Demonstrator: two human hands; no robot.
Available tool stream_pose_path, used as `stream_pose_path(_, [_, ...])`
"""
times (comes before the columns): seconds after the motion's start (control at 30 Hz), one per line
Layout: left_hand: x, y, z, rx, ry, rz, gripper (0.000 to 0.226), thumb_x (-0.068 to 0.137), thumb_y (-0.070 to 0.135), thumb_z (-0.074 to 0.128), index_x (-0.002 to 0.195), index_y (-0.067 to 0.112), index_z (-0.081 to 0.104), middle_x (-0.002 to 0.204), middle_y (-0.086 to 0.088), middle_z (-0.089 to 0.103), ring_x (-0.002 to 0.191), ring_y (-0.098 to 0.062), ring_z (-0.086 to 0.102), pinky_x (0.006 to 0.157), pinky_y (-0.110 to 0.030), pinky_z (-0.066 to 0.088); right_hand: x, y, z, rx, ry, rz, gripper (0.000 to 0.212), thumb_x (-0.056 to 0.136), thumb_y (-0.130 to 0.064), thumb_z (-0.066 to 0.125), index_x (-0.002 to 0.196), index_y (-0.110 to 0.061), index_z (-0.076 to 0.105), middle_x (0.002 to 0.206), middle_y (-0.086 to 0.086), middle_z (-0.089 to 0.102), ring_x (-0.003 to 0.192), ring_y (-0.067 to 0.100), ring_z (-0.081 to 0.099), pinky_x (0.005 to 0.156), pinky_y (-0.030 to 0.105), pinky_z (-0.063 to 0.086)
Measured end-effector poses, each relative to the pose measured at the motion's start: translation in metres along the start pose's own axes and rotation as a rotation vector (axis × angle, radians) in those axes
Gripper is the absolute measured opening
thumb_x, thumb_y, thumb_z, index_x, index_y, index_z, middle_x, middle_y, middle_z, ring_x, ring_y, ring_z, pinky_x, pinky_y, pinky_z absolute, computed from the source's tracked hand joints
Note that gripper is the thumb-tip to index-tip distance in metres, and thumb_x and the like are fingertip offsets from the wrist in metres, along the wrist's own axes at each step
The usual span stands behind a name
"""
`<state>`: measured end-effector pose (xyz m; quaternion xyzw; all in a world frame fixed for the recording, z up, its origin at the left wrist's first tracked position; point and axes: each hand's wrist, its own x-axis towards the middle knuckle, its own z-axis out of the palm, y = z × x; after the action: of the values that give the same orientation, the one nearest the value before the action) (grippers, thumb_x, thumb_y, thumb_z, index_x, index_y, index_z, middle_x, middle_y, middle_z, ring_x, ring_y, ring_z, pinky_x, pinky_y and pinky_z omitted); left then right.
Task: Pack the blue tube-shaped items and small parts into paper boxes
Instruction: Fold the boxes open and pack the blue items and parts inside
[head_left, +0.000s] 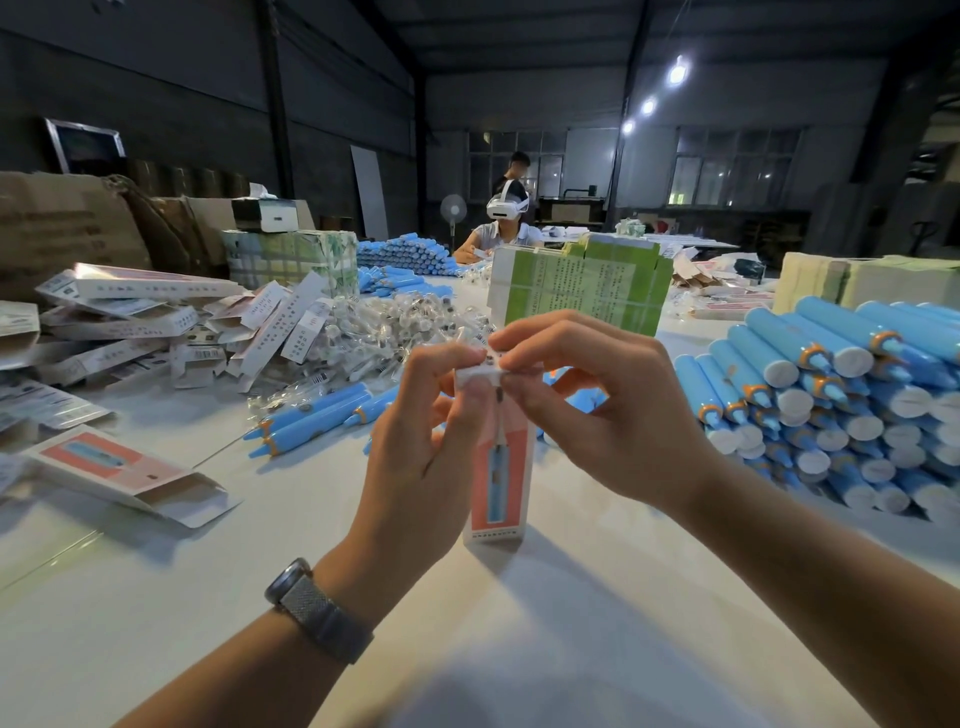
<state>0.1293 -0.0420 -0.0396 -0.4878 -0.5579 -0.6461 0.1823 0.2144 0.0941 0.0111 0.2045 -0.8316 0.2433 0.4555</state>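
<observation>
At the far left of the white table (519, 649) lies a loose heap of flat, unfolded paper boxes (156, 322), white with printed text. Nearer, an open empty box (124, 470) with a coral panel lies on its side, flap toward the right. Just right of the heap sits a mound of small parts in clear plastic bags (384, 327), and in front of it a few blue tubes (317, 418) with orange collars lie loose on the table.

The left hand (415, 457), with a grey mesh-band watch (319, 610) on its wrist, has its fingers curled round the top of an upright paper box (497, 483), thumb and forefinger pinching the white top flap. The box stands on its lower end on the table at the centre, its coral face showing a picture of a blue tube. The right hand (602, 400) pinches the same top flap from the other side, fingers bent, with a small bagged part (480, 340) caught between both sets of fingertips at the box mouth.

Behind the hands stands a block of green printed cartons (582, 286). Further back a seated person in a white headset (508, 205) works beside another stack of blue tubes. At the right, a large neat pile of blue tubes (841, 405) faces the camera with white end caps.
</observation>
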Motion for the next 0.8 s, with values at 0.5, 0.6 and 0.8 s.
stream_pose_path(0.5, [0.0014, -0.0046, 0.0021, 0.009, 0.040, 0.069, 0.019, 0.101, 0.036, 0.047, 0.103, 0.054, 0.050, 0.093, 0.007, 0.061, 0.079, -0.007, 0.066, 0.062, -0.021, 0.053, 0.0019, -0.0014, -0.0002, -0.107, 0.035, -0.101, 0.003, 0.088, -0.001, 0.068, 0.088, 0.000, 0.070, 0.090, 0.009, 0.071, 0.080, 0.024, 0.069, 0.065, 0.032, 0.056])
stream_pose_path(0.6, [0.0009, -0.0058, 0.0021, 0.030, 0.038, 0.084, 0.015, 0.101, 0.033, 0.046, 0.104, 0.047, 0.050, 0.096, 0.007, 0.060, 0.081, -0.006, 0.066, 0.060, -0.024, 0.055, 0.0033, -0.0028, -0.0020, -0.089, 0.029, -0.063, 0.003, 0.088, -0.003, 0.068, 0.088, -0.001, 0.071, 0.088, 0.009, 0.071, 0.079, 0.024, 0.069, 0.064, 0.031, 0.056])
stream_pose_path(0.8, [-0.0009, -0.0065, 0.0010, 0.051, 0.013, 0.061, 0.009, 0.102, 0.041, 0.041, 0.110, 0.041, 0.046, 0.094, 0.005, 0.062, 0.073, -0.018, 0.066, 0.055, -0.051, 0.052, 0.0018, -0.0076, 0.0016, -0.091, 0.079, 0.010, 0.004, 0.086, -0.008, 0.067, 0.085, -0.007, 0.071, 0.087, 0.003, 0.071, 0.078, 0.020, 0.066, 0.063, 0.032, 0.052])
